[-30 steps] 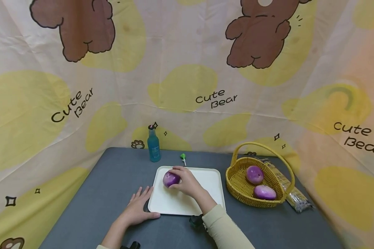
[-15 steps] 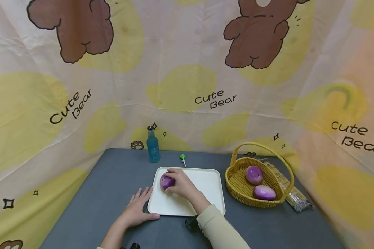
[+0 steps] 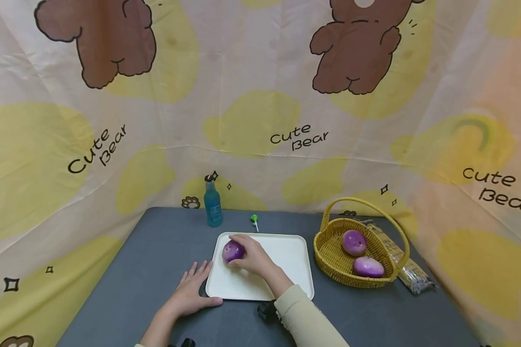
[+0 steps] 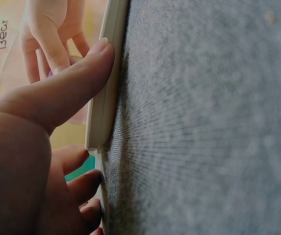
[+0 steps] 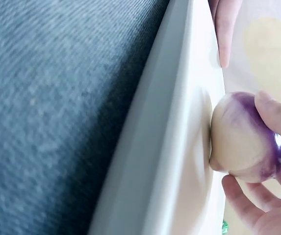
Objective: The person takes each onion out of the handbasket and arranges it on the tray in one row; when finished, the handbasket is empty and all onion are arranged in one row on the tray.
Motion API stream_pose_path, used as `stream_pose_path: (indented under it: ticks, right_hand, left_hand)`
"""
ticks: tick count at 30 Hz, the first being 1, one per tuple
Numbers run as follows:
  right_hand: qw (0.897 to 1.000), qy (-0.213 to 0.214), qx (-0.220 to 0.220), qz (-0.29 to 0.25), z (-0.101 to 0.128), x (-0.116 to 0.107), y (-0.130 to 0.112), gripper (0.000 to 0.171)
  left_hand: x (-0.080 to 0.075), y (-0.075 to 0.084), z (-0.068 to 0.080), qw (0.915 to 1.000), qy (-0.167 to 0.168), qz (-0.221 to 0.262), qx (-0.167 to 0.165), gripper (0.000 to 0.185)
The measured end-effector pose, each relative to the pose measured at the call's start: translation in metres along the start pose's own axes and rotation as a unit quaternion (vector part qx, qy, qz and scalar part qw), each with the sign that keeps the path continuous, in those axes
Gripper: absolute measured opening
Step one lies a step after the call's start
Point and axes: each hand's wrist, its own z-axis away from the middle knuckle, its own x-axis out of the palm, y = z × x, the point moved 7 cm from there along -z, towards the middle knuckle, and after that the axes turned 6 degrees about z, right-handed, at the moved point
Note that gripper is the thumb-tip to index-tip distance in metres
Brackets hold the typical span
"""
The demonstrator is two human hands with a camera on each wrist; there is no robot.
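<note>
The right hand (image 3: 257,258) pinches a purple bulb (image 3: 232,251) on the tray (image 3: 282,265), near its far left corner. The left hand (image 3: 193,291) spreads round the near left corner, thumb on the rim. Near the tabletop's (image 3: 126,289) far edge stand a bottle (image 3: 213,209) and lollipop (image 3: 254,219); rightward, a basket (image 3: 339,278) holds two more bulbs (image 3: 368,267).

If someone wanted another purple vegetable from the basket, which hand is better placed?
Probably the right hand: it is nearer the wicker basket, though it must first release the purple vegetable it holds. The left hand is farther off, touching the white tray.
</note>
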Motion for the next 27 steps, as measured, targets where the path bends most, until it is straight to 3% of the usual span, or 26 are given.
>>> stream_pose_path:
  ticks: [7, 15, 27]
  right_hand:
    - [1.000, -0.005, 0.011, -0.022, 0.003, -0.004, 0.002, 0.082]
    - [0.999, 0.013, 0.026, -0.045, 0.010, -0.017, 0.002, 0.081]
    - [0.998, 0.038, 0.004, -0.047, 0.031, -0.051, -0.011, 0.070]
  left_hand:
    - [-0.001, 0.003, 0.000, 0.9999, 0.001, -0.001, 0.011, 0.115]
    - [0.002, -0.006, -0.002, 1.0000, 0.001, 0.001, 0.004, 0.116]
    - [0.002, -0.005, -0.002, 1.0000, 0.003, -0.001, -0.002, 0.115]
